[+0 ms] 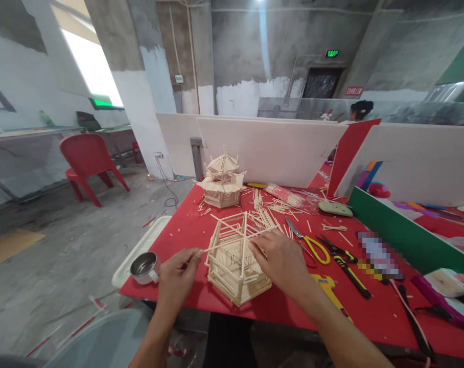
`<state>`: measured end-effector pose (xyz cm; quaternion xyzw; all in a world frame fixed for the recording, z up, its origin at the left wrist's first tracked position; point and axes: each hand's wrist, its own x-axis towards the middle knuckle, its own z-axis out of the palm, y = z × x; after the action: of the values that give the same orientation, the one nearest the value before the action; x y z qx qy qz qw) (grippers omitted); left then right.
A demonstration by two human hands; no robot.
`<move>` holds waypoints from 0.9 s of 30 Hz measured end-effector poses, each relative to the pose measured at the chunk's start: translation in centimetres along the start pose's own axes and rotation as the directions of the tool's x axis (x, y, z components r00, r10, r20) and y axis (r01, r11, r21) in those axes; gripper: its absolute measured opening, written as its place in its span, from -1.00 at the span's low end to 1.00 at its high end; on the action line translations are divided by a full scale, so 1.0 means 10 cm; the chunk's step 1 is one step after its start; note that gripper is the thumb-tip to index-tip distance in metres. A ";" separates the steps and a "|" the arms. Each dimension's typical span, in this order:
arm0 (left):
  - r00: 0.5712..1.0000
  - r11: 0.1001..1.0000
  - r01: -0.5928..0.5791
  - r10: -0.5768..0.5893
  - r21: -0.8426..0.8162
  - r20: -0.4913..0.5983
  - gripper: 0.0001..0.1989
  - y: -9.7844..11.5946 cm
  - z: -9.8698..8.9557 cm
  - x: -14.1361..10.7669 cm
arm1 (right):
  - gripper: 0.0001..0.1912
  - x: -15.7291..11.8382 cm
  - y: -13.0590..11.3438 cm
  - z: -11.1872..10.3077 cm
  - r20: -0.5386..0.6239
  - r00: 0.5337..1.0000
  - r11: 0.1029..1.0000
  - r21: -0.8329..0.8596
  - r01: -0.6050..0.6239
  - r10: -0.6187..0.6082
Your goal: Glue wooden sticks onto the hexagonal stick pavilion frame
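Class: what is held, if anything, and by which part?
A thin wooden stick, by its left end, in the left grip; whether the right grip holds anything cannot be told.

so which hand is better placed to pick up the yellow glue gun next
Likely the right hand: it is nearer the glue gun; the left hand, across the stick model, holds a thin stick.

A blown-out window (88,64) glares white at upper left, while a ceiling lamp (259,1) at top centre flares into a bluish streak down the grey wall (235,51). Wide-angle distortion tilts the pillar (126,46) and stretches the edges; beneath the red table (174,240) it is dim, and mosaic blocks (379,255) obscure patches at right.
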<state>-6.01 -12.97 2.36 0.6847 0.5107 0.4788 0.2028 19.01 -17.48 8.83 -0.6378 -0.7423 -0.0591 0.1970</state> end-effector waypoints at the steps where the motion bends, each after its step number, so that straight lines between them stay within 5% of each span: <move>1: 1.000 1.000 0.009 -0.009 -0.008 0.004 -0.74 0.00 0.00 0.00 | -0.76 0.00 0.00 0.00 -0.008 1.000 1.000 0.000 0.004 -0.004; 11: 0.995 0.994 0.097 -0.096 -0.048 0.023 -0.67 0.02 0.03 0.02 | -0.80 -0.12 0.02 -0.03 -0.195 0.979 0.997 0.042 0.066 -0.057; 15: 0.995 0.995 0.094 -0.093 -0.028 0.029 -0.68 0.04 0.00 0.03 | -0.82 -0.43 0.20 -0.08 -0.418 0.909 0.997 0.068 0.036 -0.004; 18: 0.994 0.995 0.099 -0.100 0.009 0.036 -0.69 0.03 -0.02 0.03 | -0.77 -0.80 0.49 -0.04 -0.494 0.859 0.991 0.053 -0.123 0.133; 20: 0.995 0.996 0.091 -0.092 0.026 0.033 -0.69 0.03 -0.03 0.04 | -0.68 -1.05 0.74 0.02 -0.447 0.844 0.949 0.038 -0.313 0.296; 23: 0.998 0.998 0.052 -0.053 0.042 0.023 -0.69 0.03 -0.02 0.05 | -0.59 -1.35 1.07 0.13 -0.231 0.801 0.820 -0.023 -0.571 0.552; 27: 0.998 0.988 -0.065 0.066 0.138 -0.002 -0.71 0.11 0.00 0.14 | -0.48 -1.52 1.32 0.29 0.085 0.735 0.740 -0.086 -0.667 0.673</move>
<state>-5.40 -12.17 3.81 0.7121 0.5203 0.4508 0.1375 32.89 -28.19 -1.61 -0.8690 -0.4711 0.0327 0.1480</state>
